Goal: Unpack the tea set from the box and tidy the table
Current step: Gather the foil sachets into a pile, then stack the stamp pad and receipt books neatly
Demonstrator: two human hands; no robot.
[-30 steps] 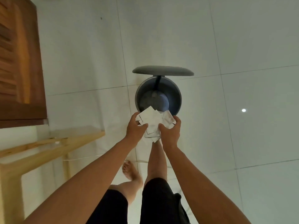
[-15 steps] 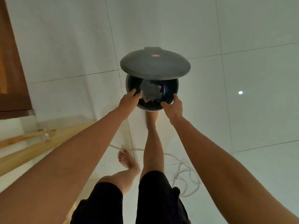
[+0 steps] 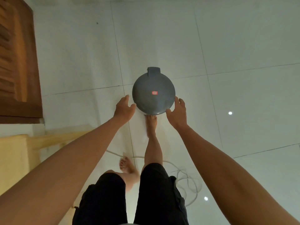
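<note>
A round grey pedal bin stands on the white tiled floor, its lid down with a small red sticker on top. My left hand hovers just left of the lid's near edge, fingers apart and empty. My right hand hovers at the lid's near right edge, also spread and empty. The white paper wrappings are out of sight under the lid. My right foot rests at the base of the bin.
A light wooden table edge and a pale cushion lie at the left. A dark wooden cabinet stands at the upper left. A white cable coils on the floor behind my legs.
Both hands dropped the white paper wrappings into the open bin and let go. The lid then swung down and closed, and my hands drew back to its near edge.
</note>
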